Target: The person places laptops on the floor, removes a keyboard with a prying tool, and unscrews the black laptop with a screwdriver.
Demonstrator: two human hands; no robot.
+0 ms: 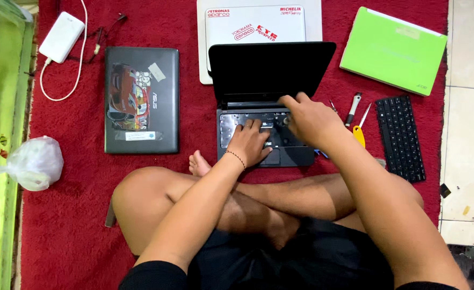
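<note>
Crossed bare legs fill the foreground, both forearms reaching over them to a small black laptop standing open on the red carpet. Its keyboard is out, so the metal tray beneath shows. Left hand lies flat on that tray, fingers spread and holding nothing, seemingly steadying the base. Right hand hovers at the tray's upper right, fingers curled; whether they pinch something small I cannot tell. Just right of it lie a screwdriver and a yellow pry tool, within easy reach, then the removed black keyboard. Farther out sit a dark closed laptop, a white one, a green one and a white power bank.
</note>
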